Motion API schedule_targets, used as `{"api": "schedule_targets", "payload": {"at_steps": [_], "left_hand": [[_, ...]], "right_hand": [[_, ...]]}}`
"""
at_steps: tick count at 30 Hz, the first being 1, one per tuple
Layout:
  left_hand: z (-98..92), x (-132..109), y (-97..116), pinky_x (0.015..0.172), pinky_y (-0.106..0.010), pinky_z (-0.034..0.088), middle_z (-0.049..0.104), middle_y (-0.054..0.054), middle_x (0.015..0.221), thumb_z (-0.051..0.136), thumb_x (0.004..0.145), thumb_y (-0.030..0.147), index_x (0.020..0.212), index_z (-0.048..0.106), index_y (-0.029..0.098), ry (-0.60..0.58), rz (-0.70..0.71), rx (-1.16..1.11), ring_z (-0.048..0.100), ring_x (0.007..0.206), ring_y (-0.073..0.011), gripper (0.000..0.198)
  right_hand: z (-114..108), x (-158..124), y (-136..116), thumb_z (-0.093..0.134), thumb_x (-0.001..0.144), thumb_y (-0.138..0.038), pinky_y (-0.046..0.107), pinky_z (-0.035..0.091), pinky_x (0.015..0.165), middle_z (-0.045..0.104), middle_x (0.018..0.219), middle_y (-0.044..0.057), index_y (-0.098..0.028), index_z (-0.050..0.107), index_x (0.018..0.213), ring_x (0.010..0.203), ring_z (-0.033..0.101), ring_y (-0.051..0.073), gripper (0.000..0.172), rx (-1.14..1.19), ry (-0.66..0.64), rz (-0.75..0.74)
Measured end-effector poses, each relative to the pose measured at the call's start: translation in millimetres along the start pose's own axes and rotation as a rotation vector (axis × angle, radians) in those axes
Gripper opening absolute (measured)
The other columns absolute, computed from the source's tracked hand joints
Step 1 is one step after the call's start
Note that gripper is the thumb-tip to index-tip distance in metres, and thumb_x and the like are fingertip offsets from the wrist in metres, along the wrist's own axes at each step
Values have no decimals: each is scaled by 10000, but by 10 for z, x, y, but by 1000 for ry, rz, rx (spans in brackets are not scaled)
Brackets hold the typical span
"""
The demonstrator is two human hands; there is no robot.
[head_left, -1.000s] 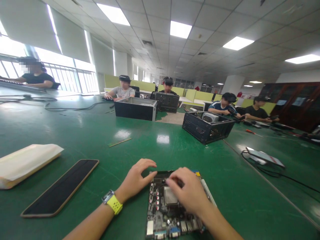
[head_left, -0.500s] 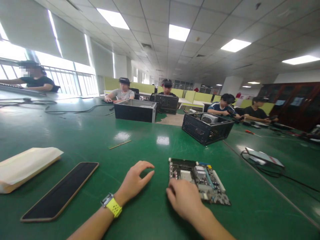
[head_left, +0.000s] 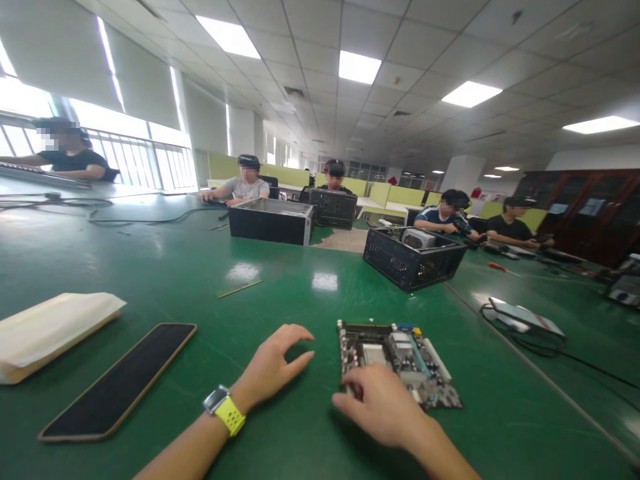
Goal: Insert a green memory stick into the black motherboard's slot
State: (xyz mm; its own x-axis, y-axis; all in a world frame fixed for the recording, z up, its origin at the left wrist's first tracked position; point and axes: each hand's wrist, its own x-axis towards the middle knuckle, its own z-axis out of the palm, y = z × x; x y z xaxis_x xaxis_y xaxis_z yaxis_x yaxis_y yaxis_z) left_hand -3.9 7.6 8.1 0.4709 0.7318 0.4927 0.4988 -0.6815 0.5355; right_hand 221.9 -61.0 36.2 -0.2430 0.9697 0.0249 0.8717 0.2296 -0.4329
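A motherboard (head_left: 420, 377) lies flat on the green table, with a square socket, a silver heatsink and pale slots on it. My right hand (head_left: 383, 407) is at its near left corner and covers it, the fingers curled over the edge and the thumb on the outer side. Part of this grip is hidden behind the hand. To the left of the board, my left hand (head_left: 275, 363) hovers open and holds nothing, thumb and fingers apart. A watch with a yellow strap (head_left: 230, 415) is on my left wrist.
A dark flat tablet-like panel (head_left: 120, 383) and a cream paper package (head_left: 55, 333) lie at left. Beyond is a thin strip (head_left: 240, 289). Open computer cases (head_left: 415, 257) stand farther back. A cabled flat device (head_left: 527, 317) and a screwdriver (head_left: 503, 269) lie right. Several people sit around the table.
My right hand has shifted slightly right and nearer, with thumb and index finger a little farther apart. My left hand has moved slightly right. The motherboard stays in about the same place.
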Motion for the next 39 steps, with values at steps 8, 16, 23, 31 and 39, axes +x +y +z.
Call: {"api": "schedule_targets", "payload": {"at_steps": [8,16,23,31,39], "left_hand": [[22,-46,27,1007,-442,382,533,-79,1308,688,765,424,1340,412,276,-195,-6,38,492,1172,-273,655],[-20,-24,83,952,-404,427,593,-68,1180,720,731,388,1239,498,251,-221,-22,-4,541,1073,-255,571],[-26,-17,120,997,-408,394,584,-67,1211,712,753,325,1094,593,234,-214,29,-81,518,1123,-240,373],[-23,-6,112,1014,-442,378,551,-87,1255,712,752,335,1133,611,240,-188,62,-51,481,1162,-262,405],[5,-8,88,1007,-418,391,570,-90,1213,743,718,371,1191,574,224,-220,43,-86,500,1134,-255,524]], "right_hand": [[-60,353,570,498,834,-332,349,385,971,629,1177,91,-177,610,1175,1106,544,214,390,109,367,-18],[97,412,633,518,772,-244,312,402,828,693,890,12,-240,691,851,887,583,191,190,53,291,73],[107,364,636,525,743,-250,290,385,772,679,837,-3,-237,671,806,839,574,187,160,94,301,101],[120,371,649,514,756,-266,288,384,779,685,833,-7,-236,677,806,823,575,182,172,135,329,83],[129,371,643,498,760,-274,284,388,785,686,836,-4,-237,681,815,827,583,178,194,176,342,79]]}}
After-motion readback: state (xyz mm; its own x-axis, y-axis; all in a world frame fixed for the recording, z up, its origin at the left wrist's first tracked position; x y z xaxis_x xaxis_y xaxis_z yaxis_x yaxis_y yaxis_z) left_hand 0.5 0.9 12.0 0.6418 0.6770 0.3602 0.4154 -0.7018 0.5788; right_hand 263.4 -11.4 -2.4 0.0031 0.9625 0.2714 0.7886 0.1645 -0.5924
